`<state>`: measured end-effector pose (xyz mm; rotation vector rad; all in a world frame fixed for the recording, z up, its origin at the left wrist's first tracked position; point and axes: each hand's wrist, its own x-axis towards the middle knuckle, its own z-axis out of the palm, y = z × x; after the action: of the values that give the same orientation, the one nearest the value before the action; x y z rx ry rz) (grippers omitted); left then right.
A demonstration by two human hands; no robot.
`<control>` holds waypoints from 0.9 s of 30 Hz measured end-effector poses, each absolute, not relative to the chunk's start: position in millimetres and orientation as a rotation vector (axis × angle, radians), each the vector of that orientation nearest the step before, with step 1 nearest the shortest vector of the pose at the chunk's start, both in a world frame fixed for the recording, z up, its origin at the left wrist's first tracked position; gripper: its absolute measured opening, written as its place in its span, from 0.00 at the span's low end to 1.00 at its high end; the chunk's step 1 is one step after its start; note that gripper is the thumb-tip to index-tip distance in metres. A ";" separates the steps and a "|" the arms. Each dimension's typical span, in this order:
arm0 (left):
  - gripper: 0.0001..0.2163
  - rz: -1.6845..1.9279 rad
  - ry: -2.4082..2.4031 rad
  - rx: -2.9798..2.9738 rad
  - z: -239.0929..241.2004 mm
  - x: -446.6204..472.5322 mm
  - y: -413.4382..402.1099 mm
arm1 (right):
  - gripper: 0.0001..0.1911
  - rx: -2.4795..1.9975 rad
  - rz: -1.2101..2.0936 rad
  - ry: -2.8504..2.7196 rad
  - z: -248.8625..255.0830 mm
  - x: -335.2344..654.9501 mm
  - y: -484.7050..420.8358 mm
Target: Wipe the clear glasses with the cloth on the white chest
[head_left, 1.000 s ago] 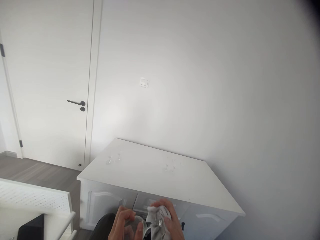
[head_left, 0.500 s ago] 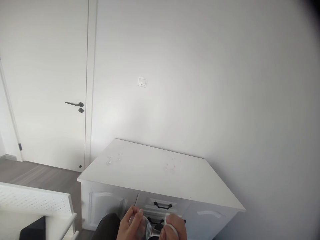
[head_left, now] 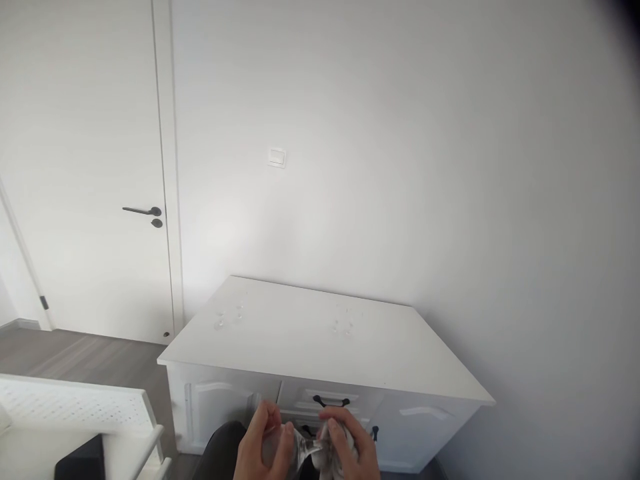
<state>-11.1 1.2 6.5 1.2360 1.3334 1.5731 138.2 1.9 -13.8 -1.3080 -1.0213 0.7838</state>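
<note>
- a clear glass [head_left: 303,447] is at the bottom of the view, between the two hands, in front of the cabinet; its rounded, see-through bowl narrows toward the right into what looks like a stem, and bright glints run along the smooth surface.
- the left hand [head_left: 257,450] is wrapped around the bowl, fingers curved over it and thumb pressed along the near side.
- a pale grey cloth [head_left: 326,461], soft and crumpled into folds, is bunched in the right hand [head_left: 353,450] at the narrow end of the glass; the hands are close together, and how firmly the cloth grips the stem i cannot tell.
- a dark, smooth-clothed knee [head_left: 220,450] shows just beside the left hand.
- beyond stands a white cabinet [head_left: 280,353] with a flat, matt top, raised arched mouldings on its front and dark, curved handles [head_left: 331,401].
- small transparent glasses [head_left: 220,320] stand on the top toward the left, and a second cluster of glasses [head_left: 345,325] farther right, too faint to count.
- at lower left, a white perforated panel [head_left: 75,403] rises behind a black, flat-sided object [head_left: 80,460].
- behind are a plain white wall [head_left: 400,167], a squarish switch [head_left: 277,158], a smooth white door [head_left: 80,133] with a dark metal lever [head_left: 143,211], and grey wood-grained flooring [head_left: 100,353].
</note>
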 end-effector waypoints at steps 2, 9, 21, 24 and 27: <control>0.17 1.577 1.359 1.526 8.5 -12.4 -0.6 | 0.26 -1.324 1.038 -1.040 -26.6 143.5 7.6; 0.05 1.457 1.454 2.079 5.4 -18.2 -6.4 | 0.14 -1.344 0.260 -1.447 -72.6 145.0 -2.6; 0.02 1.221 1.354 2.513 3.4 -11.9 -9.8 | 0.08 -1.505 0.406 -1.815 -47.7 125.0 -32.2; 0.03 1.187 1.319 2.509 0.8 -6.1 -13.2 | 0.06 -1.624 0.431 -1.816 -50.1 125.1 -31.5; 0.03 1.120 1.270 2.471 -2.9 -3.1 -14.5 | 0.06 -1.696 0.441 -1.859 -51.3 130.4 -31.2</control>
<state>-3.1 -14.5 -2.9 2.4709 1.2696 1.1201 130.4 -31.2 -51.3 -1.6959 -1.8591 0.4408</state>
